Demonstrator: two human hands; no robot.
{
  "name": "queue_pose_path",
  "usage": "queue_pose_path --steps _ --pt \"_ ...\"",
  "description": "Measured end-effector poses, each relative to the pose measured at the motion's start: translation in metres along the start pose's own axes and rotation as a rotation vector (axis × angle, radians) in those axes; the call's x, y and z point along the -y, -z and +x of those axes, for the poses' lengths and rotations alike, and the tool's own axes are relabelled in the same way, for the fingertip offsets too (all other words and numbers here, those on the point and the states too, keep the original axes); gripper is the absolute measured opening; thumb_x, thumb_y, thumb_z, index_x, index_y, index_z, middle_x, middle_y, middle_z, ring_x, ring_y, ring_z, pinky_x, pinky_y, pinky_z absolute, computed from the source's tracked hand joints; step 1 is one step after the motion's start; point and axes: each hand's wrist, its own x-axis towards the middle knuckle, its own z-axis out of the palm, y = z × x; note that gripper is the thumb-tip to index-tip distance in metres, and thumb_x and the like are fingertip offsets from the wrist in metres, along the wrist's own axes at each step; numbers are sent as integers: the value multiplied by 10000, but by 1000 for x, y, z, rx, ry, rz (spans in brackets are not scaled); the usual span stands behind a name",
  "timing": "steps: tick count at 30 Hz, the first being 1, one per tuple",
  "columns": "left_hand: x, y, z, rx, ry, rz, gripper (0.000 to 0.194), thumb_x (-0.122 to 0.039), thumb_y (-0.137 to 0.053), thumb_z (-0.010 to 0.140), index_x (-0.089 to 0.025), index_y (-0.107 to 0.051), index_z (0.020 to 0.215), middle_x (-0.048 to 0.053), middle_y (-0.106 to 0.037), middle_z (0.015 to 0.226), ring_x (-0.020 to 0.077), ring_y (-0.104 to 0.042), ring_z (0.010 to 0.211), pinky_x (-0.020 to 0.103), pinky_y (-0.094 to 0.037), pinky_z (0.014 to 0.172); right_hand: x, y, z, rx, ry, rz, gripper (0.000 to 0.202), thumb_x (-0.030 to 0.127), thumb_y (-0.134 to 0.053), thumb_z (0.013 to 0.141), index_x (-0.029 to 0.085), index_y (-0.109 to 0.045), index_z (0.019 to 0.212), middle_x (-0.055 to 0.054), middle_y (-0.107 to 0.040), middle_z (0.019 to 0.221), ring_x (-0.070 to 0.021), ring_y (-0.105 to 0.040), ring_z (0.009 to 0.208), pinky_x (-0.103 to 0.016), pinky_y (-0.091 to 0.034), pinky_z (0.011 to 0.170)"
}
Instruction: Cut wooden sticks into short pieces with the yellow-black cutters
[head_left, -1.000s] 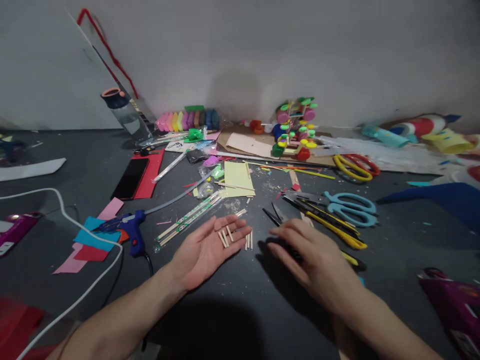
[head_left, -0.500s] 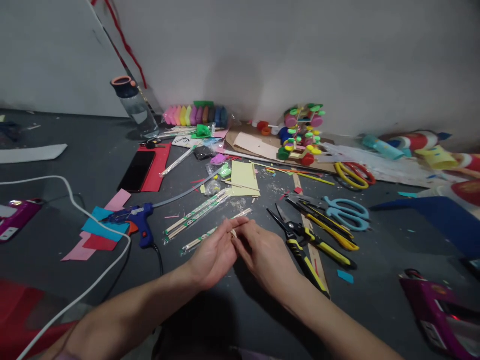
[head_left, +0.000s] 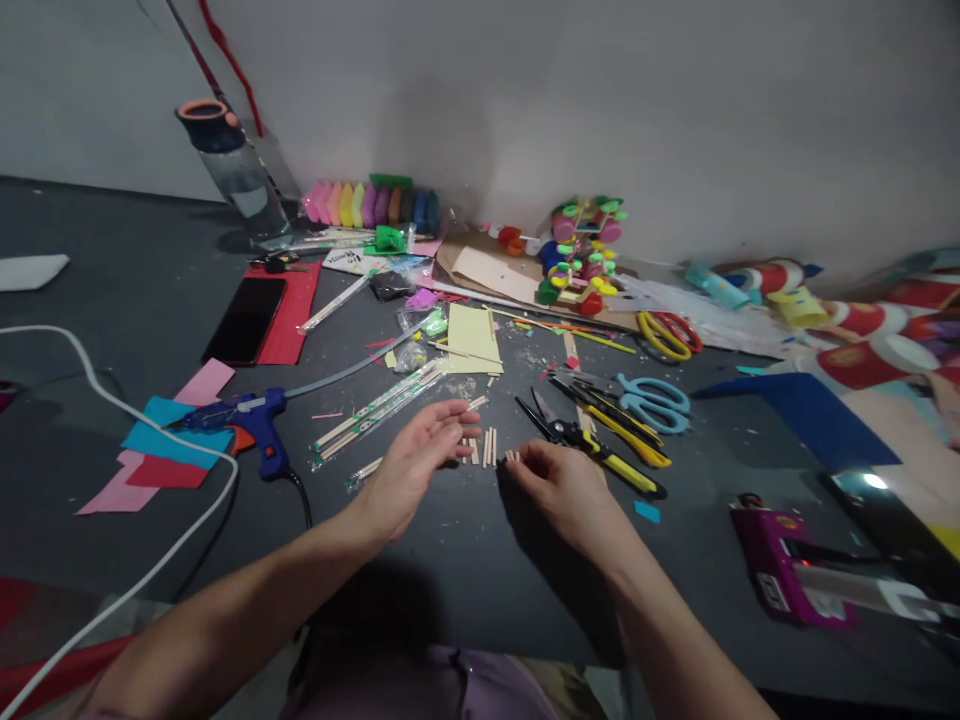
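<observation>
My short wooden sticks point(head_left: 487, 447) lie on the table in front of me, in the gap between my hands, a few standing side by side in a row. Their long axes run nearly parallel, pointing away from me towards the wall. My right hand point(head_left: 559, 490) pinches more of them between thumb and fingers; only their pale ends show, so I can't tell how those lie along their length. My left hand point(head_left: 416, 460) is open beside the row, fingers spread and slightly bent.

The table point(head_left: 450, 560) is dark grey and matte, strewn with crumbs and paper scraps. To the right of the sticks lie black-and-yellow cutters point(head_left: 579, 437) and blue-handled scissors point(head_left: 654, 402); to the left, wrapped sticks point(head_left: 379, 410) slant away, and further out is a blue glue gun point(head_left: 259, 425). Beyond sits a yellow sheet point(head_left: 472, 340). At the far edge, a water bottle point(head_left: 236, 180) stands before a plain, pale grey wall point(head_left: 600, 110), dimly lit, with a soft shadow on it.
</observation>
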Motion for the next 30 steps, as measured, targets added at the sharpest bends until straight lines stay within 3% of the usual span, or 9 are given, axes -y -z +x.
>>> queue_pose_path --steps 5,10,14,19,25,30 --pt "-5 3 5 0 -18 187 173 -244 -693 873 -136 -690 1008 59 -705 934 151 -615 853 282 -452 801 0 -2 10 78 -106 -68 271 400 -586 978 157 -645 873 11 -650 803 -117 -616 681 -288 -540 659" --pt "-7 -1 4 26 17 264 129 -229 -655 881 -130 -687 957 56 -705 881 142 -610 798 277 -446 745 4 1 15 94 -140 -89 279 407 -581 980 156 -648 879 6 -656 806 -121 -625 690 -299 -545 674" --pt "-6 1 7 14 12 276 135 -229 -630 886 -126 -668 964 44 -689 863 125 -601 764 271 -449 739 -2 6 11 83 -103 -68 290 400 -559 992 150 -651 877 13 -653 772 -123 -623 667 -300 -530 663" --pt "-3 4 11 2 10 290 134 -236 -634 867 -130 -665 945 38 -688 831 124 -601 727 268 -453 702 -11 8 2 24 -26 -68 137 238 -569 954 186 -678 1020 -27 -722 858 -165 -666 777 -286 -472 700" --pt "3 5 12 5 12 301 131 -233 -636 854 -134 -667 933 41 -695 828 125 -601 718 269 -454 689 -11 -1 0 -68 32 -136 156 309 -573 941 201 -660 1012 -45 -714 819 -204 -668 732 -282 -424 630" --pt "4 6 14 3 17 304 143 -246 -635 855 -134 -670 938 41 -693 820 124 -598 706 274 -452 686 -12 -1 11 -106 101 -236 269 193 -485 973 211 -612 1209 -95 -704 1077 -204 -675 891 -283 -441 705"
